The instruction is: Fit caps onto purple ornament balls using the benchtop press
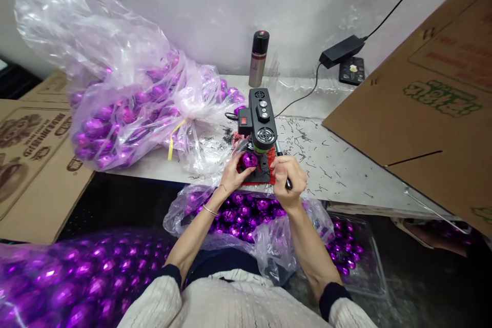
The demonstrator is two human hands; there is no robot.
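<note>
My left hand [232, 173] pinches a shiny purple ball [249, 160] between thumb and fingers, under the head of a small black press machine [263, 118]. The machine stands on a dark base over a red mat [272, 156]. On its right side, my right hand [289, 177] is wrapped round the black-gripped lever [288, 183]. Directly below both hands, an open plastic bag [180, 212] holds several purple faceted balls [244, 211]. The ball's underside is hidden by my left fingers and the base.
A spray can [259, 59] stands behind the machine. Tied bags of purple balls [126, 113] lie left. Cardboard boxes [407, 107] flank the white table [326, 174], which is strewn with black bits. A power adapter [342, 51] and a clear bin [374, 251] are right.
</note>
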